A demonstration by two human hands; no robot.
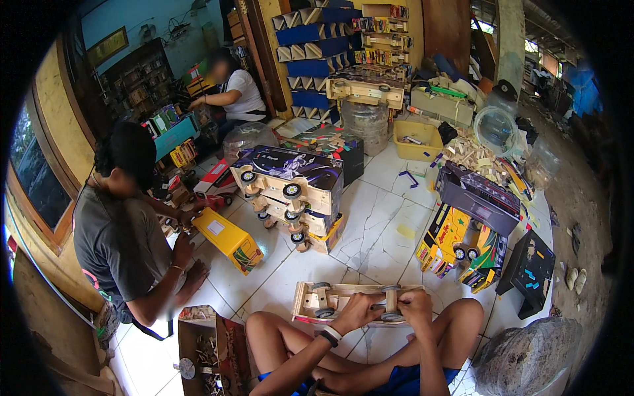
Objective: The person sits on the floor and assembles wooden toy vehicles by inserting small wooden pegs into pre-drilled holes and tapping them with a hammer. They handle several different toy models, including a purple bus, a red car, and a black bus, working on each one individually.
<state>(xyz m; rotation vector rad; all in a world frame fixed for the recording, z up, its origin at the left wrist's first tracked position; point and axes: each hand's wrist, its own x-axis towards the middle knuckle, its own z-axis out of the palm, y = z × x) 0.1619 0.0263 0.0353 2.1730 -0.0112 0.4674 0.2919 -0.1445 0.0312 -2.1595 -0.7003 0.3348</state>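
A wooden toy truck (350, 298) lies upside down on the tiles in front of my crossed legs, its bare wood underside and black wheels facing up. My left hand (360, 311) is closed, its fingers curled against the wooden axle block (390, 301) at the truck's right end. At the other side of that block, my right hand (416, 306) is pinched close to the wheels. Whatever small part its fingertips hold is hidden. Another wheeled axle (323, 299) sits at the truck's left end.
Stacked toy trucks (290, 191) stand ahead, and more trucks (462, 247) to the right. A co-worker (122, 224) at the left handles a yellow toy truck (228, 239); another person (234, 92) sits farther back. An open box of parts (198, 336) is by my left leg, a rock (528, 356) at right.
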